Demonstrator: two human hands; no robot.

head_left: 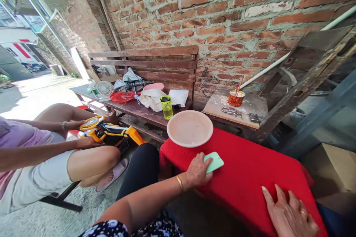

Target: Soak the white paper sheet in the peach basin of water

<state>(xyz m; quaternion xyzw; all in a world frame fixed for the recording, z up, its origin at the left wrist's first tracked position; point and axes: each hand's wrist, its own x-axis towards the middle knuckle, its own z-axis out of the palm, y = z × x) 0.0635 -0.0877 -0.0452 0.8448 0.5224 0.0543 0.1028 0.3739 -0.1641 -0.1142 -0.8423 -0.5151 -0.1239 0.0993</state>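
Left hand (198, 172) grasps mint-green flat rectangular plastic-looking slab (216, 161); right hand (292, 212), near right, spread, unladen on red fabric cloth (244, 163), best pressed flat to steady it.

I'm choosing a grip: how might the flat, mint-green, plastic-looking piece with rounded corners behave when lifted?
The mint-green piece looks thin, so probably light. Its straight edges beyond the left hand suggest stiffness. Its flat shape makes rolling unlikely.
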